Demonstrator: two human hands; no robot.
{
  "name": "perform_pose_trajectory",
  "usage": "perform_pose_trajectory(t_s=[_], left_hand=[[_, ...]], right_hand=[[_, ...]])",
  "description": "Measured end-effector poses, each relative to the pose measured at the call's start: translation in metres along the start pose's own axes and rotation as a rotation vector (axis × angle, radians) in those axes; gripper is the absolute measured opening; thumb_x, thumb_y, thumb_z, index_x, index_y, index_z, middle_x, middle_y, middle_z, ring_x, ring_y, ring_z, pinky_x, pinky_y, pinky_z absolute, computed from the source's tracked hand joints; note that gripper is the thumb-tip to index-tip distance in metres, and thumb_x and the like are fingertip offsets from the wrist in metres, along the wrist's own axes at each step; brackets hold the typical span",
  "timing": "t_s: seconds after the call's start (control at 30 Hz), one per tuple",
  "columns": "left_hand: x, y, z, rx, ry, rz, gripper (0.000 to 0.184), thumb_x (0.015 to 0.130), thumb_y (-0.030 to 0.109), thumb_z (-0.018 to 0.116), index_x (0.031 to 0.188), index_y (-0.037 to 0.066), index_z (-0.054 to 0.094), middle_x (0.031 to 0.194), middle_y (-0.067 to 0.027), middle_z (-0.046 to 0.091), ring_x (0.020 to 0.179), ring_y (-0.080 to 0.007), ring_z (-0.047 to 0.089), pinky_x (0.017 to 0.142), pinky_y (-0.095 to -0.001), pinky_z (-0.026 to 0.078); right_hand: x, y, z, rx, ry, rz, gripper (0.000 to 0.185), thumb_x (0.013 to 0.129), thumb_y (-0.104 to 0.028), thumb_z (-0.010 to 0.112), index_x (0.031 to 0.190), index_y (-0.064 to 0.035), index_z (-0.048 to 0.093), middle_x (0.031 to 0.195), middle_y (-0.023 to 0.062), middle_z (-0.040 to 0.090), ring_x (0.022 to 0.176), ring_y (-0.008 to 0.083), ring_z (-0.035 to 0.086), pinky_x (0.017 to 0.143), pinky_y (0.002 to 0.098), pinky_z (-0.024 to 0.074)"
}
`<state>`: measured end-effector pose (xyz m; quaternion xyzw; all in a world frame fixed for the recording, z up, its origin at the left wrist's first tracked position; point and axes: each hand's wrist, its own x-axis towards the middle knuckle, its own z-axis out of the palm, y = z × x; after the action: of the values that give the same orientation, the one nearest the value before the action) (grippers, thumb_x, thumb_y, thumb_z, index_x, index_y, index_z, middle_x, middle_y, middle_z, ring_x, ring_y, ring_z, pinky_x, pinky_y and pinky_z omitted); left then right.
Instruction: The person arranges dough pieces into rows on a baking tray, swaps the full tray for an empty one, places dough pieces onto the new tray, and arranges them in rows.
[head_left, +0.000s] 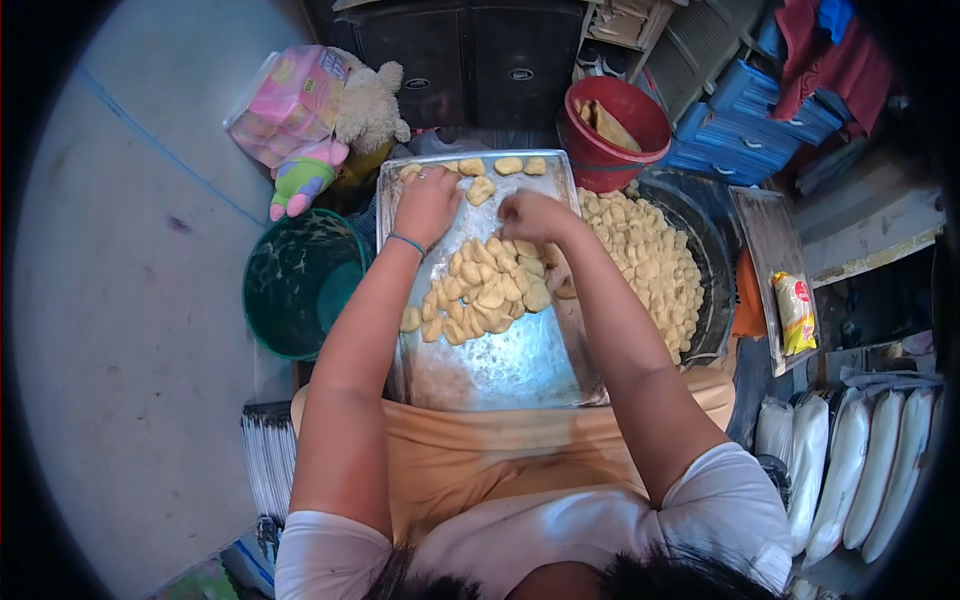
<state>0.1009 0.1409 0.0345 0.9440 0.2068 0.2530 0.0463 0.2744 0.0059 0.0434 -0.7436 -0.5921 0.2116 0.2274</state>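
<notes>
A metal tray (470,375) lies across my lap, with a heap of dough pieces (485,285) in its middle. Several more dough pieces (508,165) line its far edge. My left hand (430,203) is over the far left part of the tray, beside the dough in that row; its fingertips are bent down and whatever they hold is hidden. My right hand (532,217) is just beyond the heap, its fingers curled and slightly blurred. To the right, a large dark basin (712,300) is filled with many dough pieces (645,260).
A green bucket (300,285) stands left of the tray, and a red bucket (617,125) stands behind the basin. A stuffed toy (372,105) sits at the back left. On the right are a wooden board (765,235) with a yellow packet (795,313) and several plastic-wrapped packs (850,470).
</notes>
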Motion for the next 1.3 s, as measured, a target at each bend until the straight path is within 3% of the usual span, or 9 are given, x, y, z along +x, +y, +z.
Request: perform_pose_trajectory(t_s=[0.07,0.2,0.37,0.47,0.57,0.67,0.97,1.07,1.3], left_hand=[[-0.004,0.008,0.007,-0.046,0.045,0.122,0.022,0.083,0.021,0.066,0.101,0.009,0.065,0.101,-0.0091,0.064,0.101,-0.0292,0.058,0.091,-0.0427,0.041],[-0.002,0.017,0.017,0.034,-0.06,0.062,0.022,0.083,0.02,0.065,0.103,0.011,0.066,0.105,-0.007,0.063,0.106,-0.0269,0.055,0.091,-0.0422,0.039],[-0.001,0.023,0.026,0.101,-0.017,-0.008,0.022,0.083,0.019,0.065,0.104,0.012,0.066,0.109,-0.0053,0.063,0.108,-0.0261,0.054,0.089,-0.0428,0.039],[0.001,0.035,0.02,-0.011,0.003,0.138,0.023,0.083,0.017,0.064,0.105,0.014,0.067,0.116,-0.004,0.063,0.112,-0.0252,0.054,0.09,-0.0428,0.038],[0.007,0.036,0.024,-0.058,-0.074,0.179,0.025,0.083,0.016,0.063,0.107,0.015,0.068,0.124,-0.003,0.062,0.115,-0.0246,0.053,0.092,-0.0423,0.037],[0.016,0.036,0.028,-0.054,-0.178,0.141,0.025,0.084,0.016,0.062,0.107,0.015,0.069,0.128,-0.0023,0.06,0.115,-0.0241,0.053,0.094,-0.0416,0.036],[0.009,0.066,0.011,-0.203,-0.371,0.048,0.027,0.079,0.016,0.066,0.105,0.01,0.067,0.106,-0.0127,0.061,0.102,-0.0329,0.058,0.087,-0.0443,0.046],[0.003,0.065,0.015,-0.241,-0.443,0.029,0.027,0.077,0.013,0.066,0.104,0.006,0.066,0.1,-0.0153,0.06,0.097,-0.0355,0.06,0.085,-0.043,0.049],[-0.027,0.045,-0.023,-0.404,-0.083,-0.264,0.029,0.08,0.012,0.067,0.108,0.003,0.063,0.099,-0.0174,0.061,0.092,-0.0354,0.061,0.082,-0.0414,0.05]], right_hand=[[-0.002,0.021,0.005,0.257,-0.277,-0.091,0.031,0.074,-0.018,0.074,0.1,-0.0031,0.067,0.082,0.006,0.067,0.074,0.0128,0.062,0.071,0.0289,0.0502],[0.021,0.044,0.019,0.631,0.314,0.13,0.029,0.074,-0.021,0.074,0.097,-0.0032,0.07,0.08,0.0122,0.07,0.078,0.0217,0.067,0.072,0.034,0.0513],[-0.005,0.02,0.006,0.172,0.455,0.093,0.033,0.079,-0.022,0.073,0.104,-0.002,0.069,0.091,0.0142,0.07,0.083,0.0263,0.067,0.074,0.0367,0.0516],[-0.054,0.034,0.003,0.285,-0.057,-0.171,0.037,0.076,-0.024,0.075,0.106,-0.0028,0.068,0.089,0.0106,0.07,0.083,0.0224,0.067,0.075,0.0353,0.0519],[-0.045,0.058,0.001,0.597,-0.033,0.121,0.039,0.076,-0.021,0.078,0.107,-0.0022,0.066,0.089,0.0078,0.07,0.08,0.0166,0.066,0.071,0.0316,0.0527],[-0.022,0.059,0.009,0.755,0.404,0.197,0.033,0.077,-0.016,0.079,0.103,0.0,0.065,0.089,0.0085,0.069,0.078,0.0129,0.065,0.066,0.0284,0.0532],[0.004,0.076,0.009,0.596,0.639,0.14,0.028,0.075,0.001,0.07,0.102,-0.0016,0.064,0.097,0.0095,0.064,0.085,0.0188,0.065,0.074,0.0302,0.0537],[0.0,0.062,0.006,-0.01,0.741,-0.077,0.034,0.073,0.003,0.067,0.106,-0.0044,0.063,0.098,0.0121,0.063,0.085,0.027,0.065,0.077,0.0342,0.0532],[-0.015,0.037,-0.005,-0.203,0.384,-0.044,0.029,0.078,-0.006,0.063,0.107,-0.0095,0.066,0.116,0.0153,0.061,0.103,0.0327,0.06,0.091,0.0412,0.0477]])
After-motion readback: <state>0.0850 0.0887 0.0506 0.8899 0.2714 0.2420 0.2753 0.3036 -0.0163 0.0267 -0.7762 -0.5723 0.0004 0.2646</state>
